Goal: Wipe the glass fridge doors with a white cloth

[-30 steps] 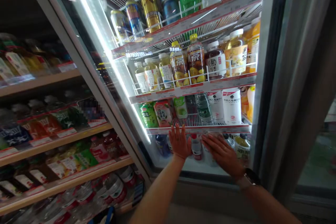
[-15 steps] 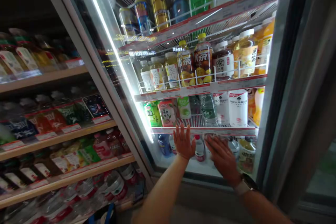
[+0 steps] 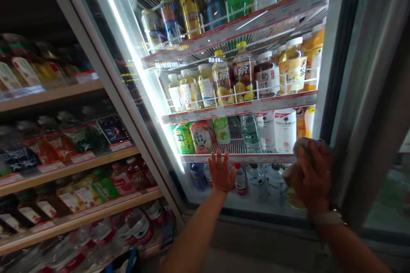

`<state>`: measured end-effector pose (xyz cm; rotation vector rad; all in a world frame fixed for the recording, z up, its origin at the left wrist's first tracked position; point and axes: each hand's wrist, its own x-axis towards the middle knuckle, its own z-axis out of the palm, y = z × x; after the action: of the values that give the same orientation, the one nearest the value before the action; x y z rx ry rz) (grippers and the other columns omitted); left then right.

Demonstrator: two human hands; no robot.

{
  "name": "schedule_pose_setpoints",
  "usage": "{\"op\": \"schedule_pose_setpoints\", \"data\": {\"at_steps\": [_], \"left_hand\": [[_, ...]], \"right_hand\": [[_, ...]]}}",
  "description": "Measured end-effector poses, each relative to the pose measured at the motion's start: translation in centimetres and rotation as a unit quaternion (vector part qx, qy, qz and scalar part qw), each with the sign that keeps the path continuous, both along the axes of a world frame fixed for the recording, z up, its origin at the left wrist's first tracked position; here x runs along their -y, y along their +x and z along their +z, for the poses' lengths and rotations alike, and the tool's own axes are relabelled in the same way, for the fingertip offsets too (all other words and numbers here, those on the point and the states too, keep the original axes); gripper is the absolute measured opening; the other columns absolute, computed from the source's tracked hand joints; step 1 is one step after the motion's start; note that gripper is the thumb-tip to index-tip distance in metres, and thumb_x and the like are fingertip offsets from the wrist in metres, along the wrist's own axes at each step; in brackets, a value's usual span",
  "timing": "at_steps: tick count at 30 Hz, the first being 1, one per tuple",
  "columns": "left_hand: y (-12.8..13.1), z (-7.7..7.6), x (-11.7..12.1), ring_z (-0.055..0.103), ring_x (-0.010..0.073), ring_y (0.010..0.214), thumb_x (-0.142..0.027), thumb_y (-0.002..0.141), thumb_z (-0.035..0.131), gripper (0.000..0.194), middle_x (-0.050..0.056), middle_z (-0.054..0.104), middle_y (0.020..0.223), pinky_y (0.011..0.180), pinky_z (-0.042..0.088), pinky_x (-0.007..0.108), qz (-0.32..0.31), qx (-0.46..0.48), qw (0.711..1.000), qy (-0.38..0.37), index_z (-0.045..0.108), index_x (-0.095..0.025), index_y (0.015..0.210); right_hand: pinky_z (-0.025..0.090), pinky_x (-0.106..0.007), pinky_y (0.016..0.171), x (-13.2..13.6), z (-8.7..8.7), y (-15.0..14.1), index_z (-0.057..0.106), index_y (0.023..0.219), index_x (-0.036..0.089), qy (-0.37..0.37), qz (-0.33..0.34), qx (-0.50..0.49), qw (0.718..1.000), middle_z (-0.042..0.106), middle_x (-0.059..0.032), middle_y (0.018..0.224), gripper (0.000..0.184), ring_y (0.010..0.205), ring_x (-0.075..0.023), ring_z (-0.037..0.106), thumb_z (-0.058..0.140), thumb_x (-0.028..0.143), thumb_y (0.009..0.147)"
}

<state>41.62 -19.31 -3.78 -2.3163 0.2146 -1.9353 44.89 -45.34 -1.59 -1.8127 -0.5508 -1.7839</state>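
Observation:
My left hand (image 3: 221, 174) lies flat with fingers spread against the glass door (image 3: 205, 198) of a lit drinks fridge, in front of a lower shelf edge. It holds nothing. My right hand (image 3: 315, 175), with a band at the wrist, is blurred and presses a crumpled greyish cloth (image 3: 299, 155) on the right part of the glass, near the door frame. Behind the glass between my hands stand a clear green-label bottle (image 3: 251, 134), white pouches (image 3: 285, 132) and small water bottles (image 3: 256, 179).
Left of the fridge, open wooden shelves (image 3: 64, 164) carry rows of bottles, and a phone-like screen (image 3: 113, 129) leans on one. A dark blue-edged container (image 3: 123, 262) is at the bottom. The grey door frame (image 3: 361, 136) runs up the right.
My right hand has swept right across the glass with the cloth, from near my left hand to the door's right side. My left hand stays in place. The view has shifted slightly.

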Motion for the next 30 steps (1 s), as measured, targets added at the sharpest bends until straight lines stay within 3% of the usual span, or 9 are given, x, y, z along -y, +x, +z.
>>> {"op": "schedule_pose_setpoints", "data": {"at_steps": [3,6,12,15,18,21,25,28,30], "left_hand": [[-0.1,-0.2,0.0,0.014,0.0319,0.15,-0.03,0.092,0.042,0.067,0.014,0.019,0.161,0.119,0.023,0.05,0.003,-0.008,1.0,-0.004,0.021,-0.014,0.154],[-0.1,-0.3,-0.1,0.015,0.0321,0.149,-0.031,0.092,0.043,0.067,0.014,0.021,0.161,0.119,0.023,0.05,0.004,-0.016,1.0,-0.008,0.022,-0.014,0.154],[0.0,-0.4,-0.2,0.017,0.0318,0.149,-0.032,0.093,0.045,0.066,0.015,0.021,0.16,0.12,0.02,0.05,0.005,-0.012,1.0,-0.006,0.025,-0.014,0.153],[0.1,-0.5,-0.3,0.018,0.0316,0.149,-0.033,0.092,0.048,0.067,0.016,0.023,0.16,0.12,0.02,0.051,0.006,-0.017,1.0,-0.008,0.027,-0.015,0.152],[0.2,-0.6,-0.4,0.018,0.0311,0.149,-0.032,0.093,0.046,0.066,0.015,0.023,0.16,0.12,0.02,0.051,0.007,-0.011,1.0,-0.008,0.026,-0.015,0.153],[0.2,-0.5,-0.2,0.017,0.0308,0.149,-0.032,0.094,0.044,0.064,0.015,0.023,0.16,0.12,0.019,0.051,0.0,-0.007,1.0,-0.009,0.025,-0.015,0.153],[0.1,-0.3,-0.1,0.016,0.0308,0.149,-0.031,0.093,0.042,0.064,0.015,0.023,0.16,0.12,0.02,0.05,-0.003,-0.009,1.0,-0.01,0.025,-0.014,0.153],[0.0,-0.4,-0.1,0.018,0.0309,0.149,-0.032,0.092,0.043,0.066,0.015,0.028,0.158,0.12,0.021,0.051,0.004,-0.013,1.0,-0.013,0.025,-0.014,0.153],[0.0,-0.5,-0.2,0.019,0.0313,0.149,-0.032,0.092,0.044,0.066,0.016,0.029,0.158,0.119,0.021,0.051,0.007,-0.016,1.0,-0.011,0.027,-0.014,0.152]], "right_hand": [[0.033,-0.059,0.115,-0.8,0.2,0.1,0.036,0.151,0.023,0.046,-0.005,-0.002,0.999,0.037,-0.0095,0.156,0.064,0.142,-0.0365,0.036,0.05,0.011,0.089],[0.031,-0.059,0.116,-3.1,-1.0,-0.6,0.037,0.15,0.024,0.035,0.014,-0.02,0.999,0.039,-0.0094,0.155,0.064,0.142,-0.0353,0.036,0.05,0.011,0.089],[0.028,-0.041,0.121,-7.7,-5.5,-2.4,0.053,0.139,0.023,-0.16,0.101,-0.037,0.981,0.062,-0.0052,0.136,0.052,0.136,-0.0199,0.047,0.046,0.005,0.09],[0.028,-0.036,0.121,-8.3,-6.5,-2.8,0.06,0.13,0.024,-0.237,0.137,-0.019,0.962,0.067,-0.0012,0.129,0.05,0.131,-0.0145,0.052,0.041,0.0,0.091],[0.031,-0.036,0.12,-7.5,-5.6,-2.8,0.059,0.132,0.024,-0.28,0.151,-0.017,0.948,0.065,-0.0014,0.132,0.051,0.131,-0.0134,0.052,0.037,0.0,0.092],[0.031,-0.04,0.12,-5.7,-3.5,-2.2,0.053,0.138,0.024,-0.257,0.124,-0.023,0.958,0.063,-0.0042,0.135,0.05,0.133,-0.0157,0.05,0.04,0.003,0.094],[0.033,-0.049,0.118,-3.2,-0.3,-1.1,0.041,0.147,0.025,-0.111,0.049,0.001,0.993,0.054,-0.0076,0.144,0.061,0.137,-0.0238,0.045,0.047,0.002,0.091],[0.037,-0.054,0.115,-2.4,1.5,-0.6,0.034,0.151,0.024,-0.003,0.028,0.014,1.0,0.042,-0.0104,0.153,0.068,0.139,-0.0305,0.042,0.051,0.004,0.088],[0.038,-0.055,0.114,-2.8,1.9,-0.7,0.033,0.151,0.023,0.027,0.028,0.003,0.999,0.04,-0.0112,0.154,0.069,0.14,-0.0325,0.04,0.055,0.007,0.088]]}}
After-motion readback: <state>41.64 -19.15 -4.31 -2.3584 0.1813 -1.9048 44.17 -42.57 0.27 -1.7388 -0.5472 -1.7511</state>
